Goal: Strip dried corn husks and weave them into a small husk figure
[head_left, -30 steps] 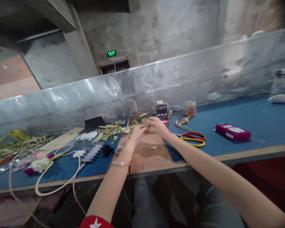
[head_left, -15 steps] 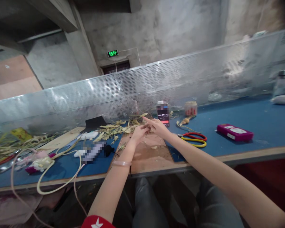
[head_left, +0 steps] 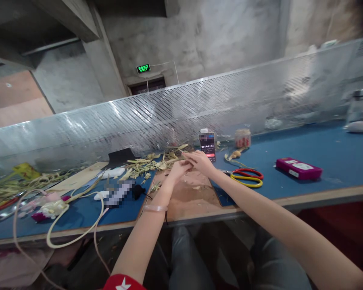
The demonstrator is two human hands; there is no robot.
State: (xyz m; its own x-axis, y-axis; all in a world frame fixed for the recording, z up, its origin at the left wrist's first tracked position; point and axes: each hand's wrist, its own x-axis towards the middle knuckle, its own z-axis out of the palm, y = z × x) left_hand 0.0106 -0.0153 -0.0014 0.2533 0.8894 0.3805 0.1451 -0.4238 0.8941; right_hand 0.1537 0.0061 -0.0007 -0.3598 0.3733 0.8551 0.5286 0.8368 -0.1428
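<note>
Above the brown board (head_left: 196,201), my left hand (head_left: 180,169) and my right hand (head_left: 202,163) meet with their fingertips together. Both have closed fingers, and whatever lies between them is too small or hidden to make out. Just beyond and to the left of the fingers is a heap of dry, yellowish-green plant strips (head_left: 148,165). A phone (head_left: 207,146) showing a running timer stands upright right behind my right hand. Scissors (head_left: 248,177) with red and yellow handles lie to the right of the board.
A clear jar (head_left: 243,138) and a purple packet (head_left: 299,168) sit on the blue tabletop (head_left: 335,149) to the right. On the left lie a looped pale strap (head_left: 51,237), more plant strips (head_left: 54,177) and a black piece (head_left: 122,157). A perforated metal screen (head_left: 133,114) runs behind.
My right index finger, stretched out forward before, has come down and curled in toward the other fingertips. My left hand stays almost in place.
</note>
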